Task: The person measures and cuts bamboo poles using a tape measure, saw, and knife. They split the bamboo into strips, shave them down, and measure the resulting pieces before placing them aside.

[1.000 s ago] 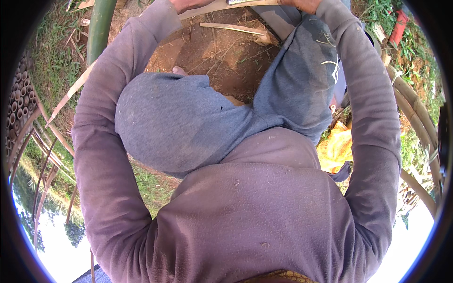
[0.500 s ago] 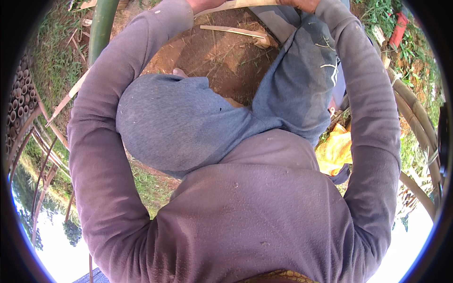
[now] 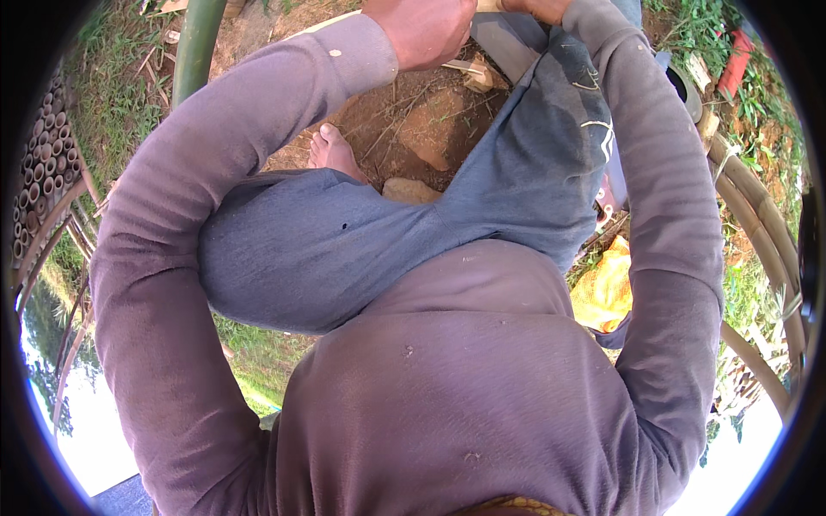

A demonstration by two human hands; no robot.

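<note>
pale bamboo strip [image 3: 331,23] is gripped by the left hand [image 3: 426,33], fingers curled; right hand [image 3: 540,7] is cropped up top, finger state can't be told

Mauve sweatshirt [image 3: 447,387], long sleeves [image 3: 159,258]; blue-grey trousers [image 3: 284,249], small dark spot [image 3: 345,226].

Pale strip [image 3: 323,26]: wood-like, smooth and matt, seen against the left grip [image 3: 426,30].
Green pole [image 3: 196,47]: bamboo-like, smooth, faintly glossy, seen left of the left grip.
Trousers [image 3: 292,249]: matt cloth, creased, seen below the left grip.
Top [image 3: 447,387]: matt cloth, roughened by pilling, worn right up to both grips.
Yellow bundle [image 3: 602,291]: wrinkled, seen below the right grip [image 3: 535,7]; cloth or plastic cannot be told.
</note>
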